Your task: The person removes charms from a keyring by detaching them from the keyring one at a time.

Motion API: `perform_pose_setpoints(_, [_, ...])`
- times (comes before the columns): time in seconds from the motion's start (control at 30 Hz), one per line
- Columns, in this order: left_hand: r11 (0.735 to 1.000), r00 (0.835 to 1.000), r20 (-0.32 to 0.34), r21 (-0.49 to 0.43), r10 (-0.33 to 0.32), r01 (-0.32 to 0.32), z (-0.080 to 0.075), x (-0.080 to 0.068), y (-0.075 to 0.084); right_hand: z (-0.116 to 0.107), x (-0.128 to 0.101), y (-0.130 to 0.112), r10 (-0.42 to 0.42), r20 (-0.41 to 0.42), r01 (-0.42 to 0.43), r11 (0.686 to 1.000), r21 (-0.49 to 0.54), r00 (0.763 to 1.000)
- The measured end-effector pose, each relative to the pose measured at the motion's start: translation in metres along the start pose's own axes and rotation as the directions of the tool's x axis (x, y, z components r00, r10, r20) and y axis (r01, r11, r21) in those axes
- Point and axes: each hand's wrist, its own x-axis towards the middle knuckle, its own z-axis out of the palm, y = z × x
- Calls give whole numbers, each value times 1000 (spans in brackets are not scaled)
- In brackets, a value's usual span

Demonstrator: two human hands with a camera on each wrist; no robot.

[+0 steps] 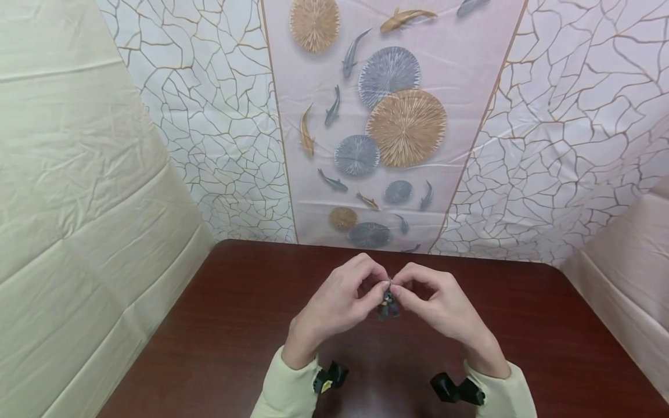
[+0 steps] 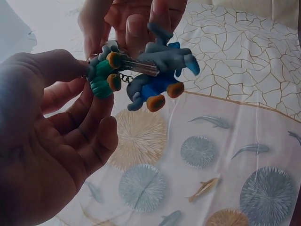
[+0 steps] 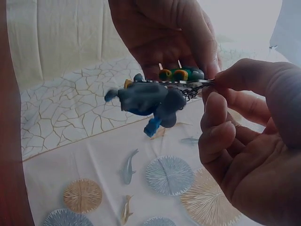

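A: The toy (image 2: 157, 70) is grey and blue with orange feet; the smaller charm (image 2: 103, 75) beside it is green with orange tips, I think.

B: Table (image 1: 235, 325) dark reddish-brown, sleeves (image 1: 284, 392) pale yellow-green, backdrop (image 1: 387, 116) pinkish with grey fish and tan discs.

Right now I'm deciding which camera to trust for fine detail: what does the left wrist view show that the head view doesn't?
Only the left wrist view: the keychain's grey-blue figure with orange feet, a green piece, a silver key. Only the head view: the dark wooden table, both sleeves, wrist cameras. Both: left hand and right hand pinching the keychain together before the fish-patterned backdrop.
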Motion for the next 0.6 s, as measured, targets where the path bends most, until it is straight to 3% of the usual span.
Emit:
perform_pose_setpoints(0.37, [994, 998, -17, -92, -54, 53, -1, 0, 0, 4, -1, 3, -89, -16, 89, 995, 47, 996])
perform_pose_setpoints(0.6, [995, 997, -38, -77, -70, 67, 3, 1, 1, 5, 0, 0, 69, -9, -69, 997, -24, 998])
